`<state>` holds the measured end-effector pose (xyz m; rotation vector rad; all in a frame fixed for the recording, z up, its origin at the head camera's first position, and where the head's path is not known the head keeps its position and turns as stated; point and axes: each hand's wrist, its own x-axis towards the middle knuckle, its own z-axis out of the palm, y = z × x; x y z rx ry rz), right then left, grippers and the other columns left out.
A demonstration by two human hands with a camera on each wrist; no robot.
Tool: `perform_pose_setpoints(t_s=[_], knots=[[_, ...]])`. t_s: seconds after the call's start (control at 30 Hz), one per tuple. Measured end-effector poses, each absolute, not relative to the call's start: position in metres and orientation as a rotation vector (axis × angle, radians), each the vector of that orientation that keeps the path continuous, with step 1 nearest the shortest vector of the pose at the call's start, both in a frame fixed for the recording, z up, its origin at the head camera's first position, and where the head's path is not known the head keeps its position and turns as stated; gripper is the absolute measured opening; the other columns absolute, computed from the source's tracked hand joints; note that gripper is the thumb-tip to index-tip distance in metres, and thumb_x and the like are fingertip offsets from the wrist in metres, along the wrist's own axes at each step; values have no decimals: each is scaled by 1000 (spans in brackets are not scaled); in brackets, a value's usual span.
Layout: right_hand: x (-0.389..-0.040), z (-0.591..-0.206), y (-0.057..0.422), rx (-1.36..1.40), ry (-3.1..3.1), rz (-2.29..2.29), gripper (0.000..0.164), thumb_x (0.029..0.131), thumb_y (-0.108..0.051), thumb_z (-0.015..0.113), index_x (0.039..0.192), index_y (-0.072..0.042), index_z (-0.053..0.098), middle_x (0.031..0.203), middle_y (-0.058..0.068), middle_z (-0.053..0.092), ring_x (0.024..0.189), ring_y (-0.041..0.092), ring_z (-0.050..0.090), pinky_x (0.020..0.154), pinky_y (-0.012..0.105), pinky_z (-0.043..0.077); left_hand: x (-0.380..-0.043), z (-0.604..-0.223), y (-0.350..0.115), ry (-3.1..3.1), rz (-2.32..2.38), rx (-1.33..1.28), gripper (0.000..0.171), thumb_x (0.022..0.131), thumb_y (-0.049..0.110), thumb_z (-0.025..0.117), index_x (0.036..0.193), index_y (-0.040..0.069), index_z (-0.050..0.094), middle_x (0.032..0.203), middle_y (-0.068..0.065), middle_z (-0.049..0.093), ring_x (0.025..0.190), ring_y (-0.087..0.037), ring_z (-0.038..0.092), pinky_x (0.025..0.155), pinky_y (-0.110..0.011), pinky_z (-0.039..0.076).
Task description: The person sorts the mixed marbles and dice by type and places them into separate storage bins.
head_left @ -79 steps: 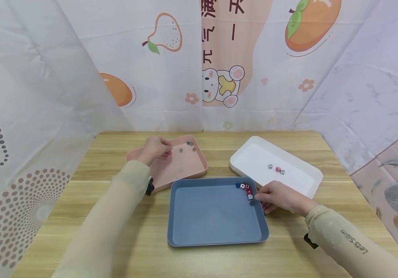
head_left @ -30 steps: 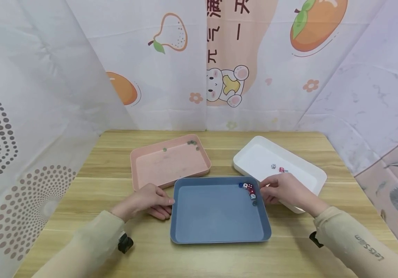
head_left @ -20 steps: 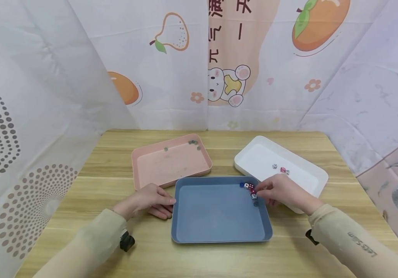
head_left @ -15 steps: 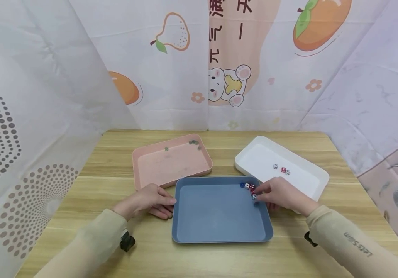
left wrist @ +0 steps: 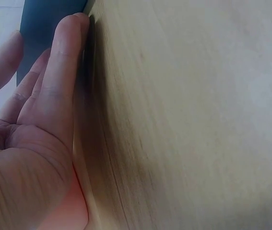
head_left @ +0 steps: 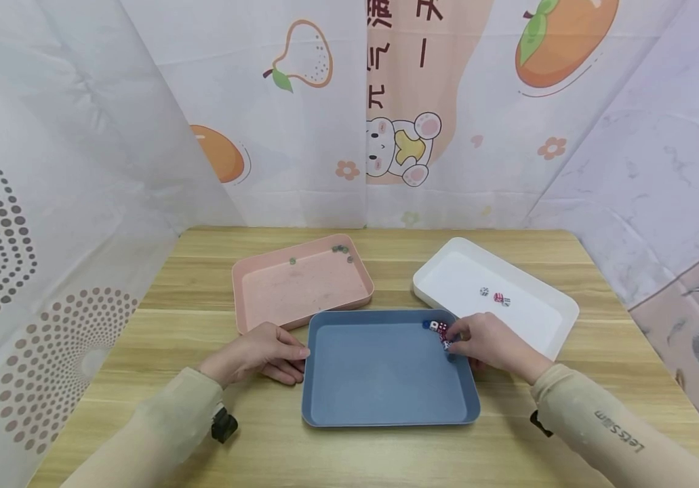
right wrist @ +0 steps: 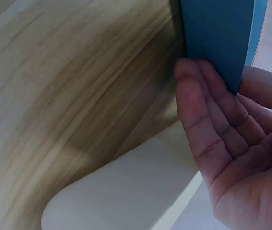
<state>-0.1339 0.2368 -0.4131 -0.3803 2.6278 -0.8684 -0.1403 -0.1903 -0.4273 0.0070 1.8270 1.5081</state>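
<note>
A blue tray [head_left: 386, 415] lies mid-table. Several small dice [head_left: 443, 327], red, white and blue, cluster in its far right corner. My right hand [head_left: 488, 340] reaches over that side's rim. Its thumb and index finger are at the dice; whether they pinch one is hidden. In the right wrist view, the other fingers [right wrist: 193, 103] lie outside the blue wall. My left hand [head_left: 264, 354] rests beside the tray's left wall, its fingertips at the wall and nothing held. The left wrist view shows those fingers [left wrist: 61, 72] extended near the table.
At the back left stands a pink tray [head_left: 300, 308] with several small greenish pieces [head_left: 340, 249]. A white tray [head_left: 447, 261] at the back right holds a few dice [head_left: 498, 298]. Both stand close behind the blue tray. A printed curtain [head_left: 300, 156] hangs behind the table.
My left hand came from the pink tray to the blue tray's left side, leaving a greenish piece behind. My right hand shifted back, then edged in over the right rim to the dice.
</note>
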Motion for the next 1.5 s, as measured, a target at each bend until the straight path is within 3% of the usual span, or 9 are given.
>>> perform_pose_setpoints(t_s=[0.53, 1.03, 1.27, 1.3, 1.5], knots=[[-134, -416, 229, -368, 2650, -734, 13, 89, -8, 75, 101, -4, 78, 84, 3, 70, 51, 13, 59, 46, 29, 53, -140, -428, -190, 1828, 1505, 0, 28, 95, 18, 74, 108, -7, 73, 92, -22, 76, 80, -29, 77, 77, -45, 65], [-134, -419, 238, -448, 2677, -827, 7, 93, -14, 74, 97, -10, 78, 77, -3, 68, 51, 13, 58, 46, 27, 51, -140, -428, -189, 1835, 1502, -1, 28, 95, 17, 74, 110, -7, 73, 93, -21, 76, 81, -29, 77, 77, -45, 65], [-137, -411, 257, -503, 2620, -1065, 16, 97, -15, 71, 109, -5, 76, 83, -1, 73, 63, 17, 68, 57, 30, 60, -140, -428, -190, 1833, 1502, -8, 29, 95, 18, 74, 110, -7, 73, 93, -21, 76, 80, -29, 77, 77, -44, 65], [-137, -408, 259, -518, 2637, -1076, 16, 97, -15, 71, 109, -5, 76, 82, -2, 74, 64, 17, 69, 67, 34, 62, -139, -428, -190, 1834, 1503, -9, 29, 95, 18, 74, 110, -7, 73, 93, -21, 76, 80, -29, 77, 77, -44, 65], [-143, -394, 277, -655, 2747, -1048, 16, 96, -10, 71, 111, -4, 75, 81, -4, 76, 69, 12, 72, 76, 28, 62, -139, -427, -189, 1836, 1501, -8, 28, 96, 17, 74, 110, -7, 73, 92, -19, 76, 79, -28, 76, 76, -44, 65]])
